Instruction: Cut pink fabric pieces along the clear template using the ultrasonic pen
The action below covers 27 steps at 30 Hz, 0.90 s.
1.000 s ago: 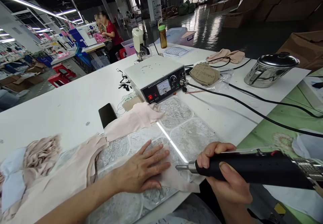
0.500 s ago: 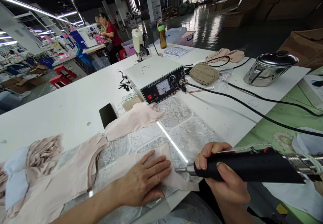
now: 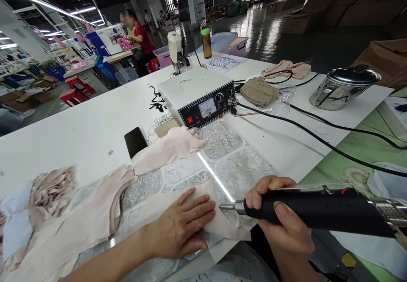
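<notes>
My left hand [image 3: 182,224] lies flat with fingers stretched out, pressing a pale pink fabric piece [image 3: 229,227] onto a marbled, glossy mat [image 3: 244,167]. In my right hand [image 3: 282,218] is a black handheld ultrasonic welder [image 3: 311,208], my fingers wrapped round its body. Its pointed metal tip is at the fabric's right edge, just beyond my left fingertips; whether it touches I cannot tell. More pink fabric pieces [image 3: 92,205] lie stacked left of my left hand, and another folded pink piece [image 3: 168,148] sits farther back on the mat.
A control box [image 3: 206,108] with a meter and knobs stands behind the mat; a black cable [image 3: 302,131] runs right from it. Around it are a phone [image 3: 135,142], brown card patterns [image 3: 259,92], a steel pot [image 3: 345,87] and a bottle [image 3: 206,44]. A person [image 3: 141,40] works at the far left.
The welder's tip has shifted slightly up and left along the fabric's edge. My left hand stays put on the fabric. The camera view has moved a little.
</notes>
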Tool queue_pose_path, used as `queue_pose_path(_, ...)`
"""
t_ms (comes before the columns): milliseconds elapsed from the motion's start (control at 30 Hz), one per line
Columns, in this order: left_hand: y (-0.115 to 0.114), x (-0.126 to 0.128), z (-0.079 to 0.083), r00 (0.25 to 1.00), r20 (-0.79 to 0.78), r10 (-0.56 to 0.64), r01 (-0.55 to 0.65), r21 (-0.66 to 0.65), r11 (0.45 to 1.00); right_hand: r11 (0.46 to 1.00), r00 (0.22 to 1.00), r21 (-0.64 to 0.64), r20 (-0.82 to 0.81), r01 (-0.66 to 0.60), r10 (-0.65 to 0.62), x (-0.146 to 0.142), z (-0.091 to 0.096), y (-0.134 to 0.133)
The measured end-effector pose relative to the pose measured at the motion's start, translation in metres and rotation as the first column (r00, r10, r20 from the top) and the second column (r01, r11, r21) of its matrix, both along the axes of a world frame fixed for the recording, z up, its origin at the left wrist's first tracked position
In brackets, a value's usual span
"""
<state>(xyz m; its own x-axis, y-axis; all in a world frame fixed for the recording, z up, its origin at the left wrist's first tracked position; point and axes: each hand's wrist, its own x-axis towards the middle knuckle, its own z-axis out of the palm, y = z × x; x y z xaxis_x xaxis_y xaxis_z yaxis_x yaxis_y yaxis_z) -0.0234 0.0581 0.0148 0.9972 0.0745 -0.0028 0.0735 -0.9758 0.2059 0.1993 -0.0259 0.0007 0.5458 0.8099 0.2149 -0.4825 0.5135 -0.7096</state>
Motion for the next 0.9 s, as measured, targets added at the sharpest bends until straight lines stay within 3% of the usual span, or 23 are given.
queue_pose_path(467,0.011,-0.002,-0.002,1.0,-0.003,-0.008,0.008,0.023,1.0,0.999,0.989,0.041,0.148,-0.016,0.01,-0.004,0.006,0.012)
queue_pose_path(667,0.03,-0.008,0.003,0.998,-0.036,-0.045,0.048,0.088,0.995,1.0,1.0,0.015,0.021,0.007,-0.007,0.002,0.007,0.003)
queue_pose_path(900,-0.001,-0.005,0.008,0.999,0.035,0.001,-0.004,0.096,0.995,0.997,0.992,-0.025,0.109,-0.068,0.071,0.003,0.01,-0.024)
